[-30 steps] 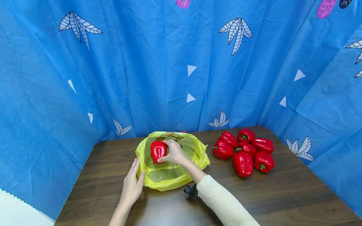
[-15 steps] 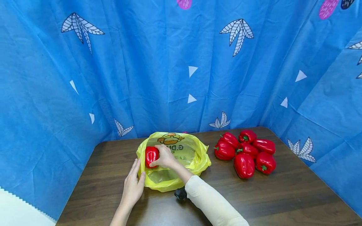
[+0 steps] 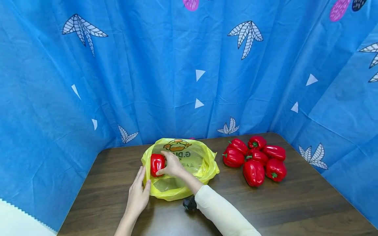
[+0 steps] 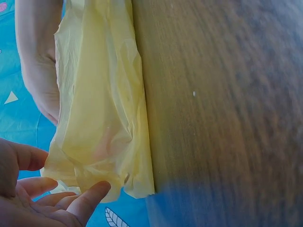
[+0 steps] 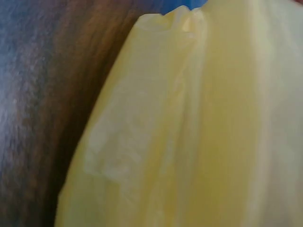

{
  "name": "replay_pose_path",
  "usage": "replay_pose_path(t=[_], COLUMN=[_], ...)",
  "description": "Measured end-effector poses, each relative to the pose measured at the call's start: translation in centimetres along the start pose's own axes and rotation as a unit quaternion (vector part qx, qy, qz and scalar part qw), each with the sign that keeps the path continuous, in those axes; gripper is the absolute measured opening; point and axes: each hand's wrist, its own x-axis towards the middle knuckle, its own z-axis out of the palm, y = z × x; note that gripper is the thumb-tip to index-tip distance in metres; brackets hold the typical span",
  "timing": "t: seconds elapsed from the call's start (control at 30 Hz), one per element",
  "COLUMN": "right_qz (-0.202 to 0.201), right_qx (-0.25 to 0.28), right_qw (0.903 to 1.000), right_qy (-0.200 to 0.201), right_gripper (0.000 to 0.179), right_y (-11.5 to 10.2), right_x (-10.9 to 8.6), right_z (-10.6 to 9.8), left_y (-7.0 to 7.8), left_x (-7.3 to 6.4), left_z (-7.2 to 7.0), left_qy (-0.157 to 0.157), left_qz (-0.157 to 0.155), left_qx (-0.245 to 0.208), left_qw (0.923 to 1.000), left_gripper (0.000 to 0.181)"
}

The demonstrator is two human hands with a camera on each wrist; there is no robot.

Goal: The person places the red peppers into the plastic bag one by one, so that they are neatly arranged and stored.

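A yellow plastic bag lies on the table with its mouth spread wide, a printed logo on its inner far wall. Inside, at its left end, sits a red bell pepper. My right hand reaches in from the right and holds it, thumb at the near side, fingertips at the far side. My left hand rests against the bag's left side with extended fingers, thumb near the front corner. In the left wrist view those fingers touch the yellow plastic. The right wrist view shows only the bag's wall and some table; the hand is hidden.
Several red bell peppers lie clustered on the brown wooden table, right of the bag. A blue patterned curtain hangs behind and on both sides. A small black object, the wrist camera, sits under the right sleeve.
My right hand has moved the bell pepper left and down to the bag's left end, barely shifting in the last half second. My left hand stays in place.
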Motion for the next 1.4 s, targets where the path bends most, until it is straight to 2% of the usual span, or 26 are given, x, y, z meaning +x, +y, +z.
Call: replay_pose_path(t=[0.1,0.17,0.33,0.47,0.63,0.8,0.97,1.13,1.4], right_qz=[-0.014,-0.035,-0.107,-0.153,-0.177,-0.155,-0.082,-0.034,0.013], right_qx=[0.023,0.056,0.133,0.136,0.094,0.041,0.041,0.060,0.079], right_qw=[0.9996,0.9978,0.9851,0.9771,0.9686,0.9588,0.9535,0.9547,0.9636], right_qy=[-0.001,0.002,0.023,0.059,0.148,0.235,0.287,0.290,0.255], right_gripper=[0.088,0.087,0.083,0.079,0.076,0.077,0.078,0.077,0.078], right_y=[-0.2,-0.2,0.5,2.5,6.3,10.2,14.1,16.9,19.3], right_x=[-1.1,-2.1,-5.3,-8.2,-11.8,-15.0,-17.6,-19.5,-20.5], right_z=[-1.2,-2.2,-5.1,-7.7,-11.0,-15.1,-18.5,-19.6,-19.0], left_y=[0.0,0.0,0.0,-0.1,-0.1,-0.1,-0.1,0.0,0.1], left_x=[0.0,0.0,0.1,0.1,-0.1,0.0,0.2,0.2,0.2], left_z=[0.1,0.2,0.2,0.0,-0.2,-0.2,-0.2,-0.3,-0.4], left_qy=[0.005,0.006,-0.001,0.005,0.016,0.018,0.002,-0.010,-0.010], left_qz=[0.009,0.011,-0.001,0.001,0.010,0.012,0.000,-0.016,-0.016], left_qx=[0.003,0.003,-0.001,0.003,0.012,0.012,0.010,0.005,0.000], left_qw=[0.9999,0.9999,1.0000,1.0000,0.9998,0.9997,1.0000,0.9998,0.9998], left_gripper=[0.059,0.059,0.059,0.059,0.058,0.059,0.059,0.060,0.060])
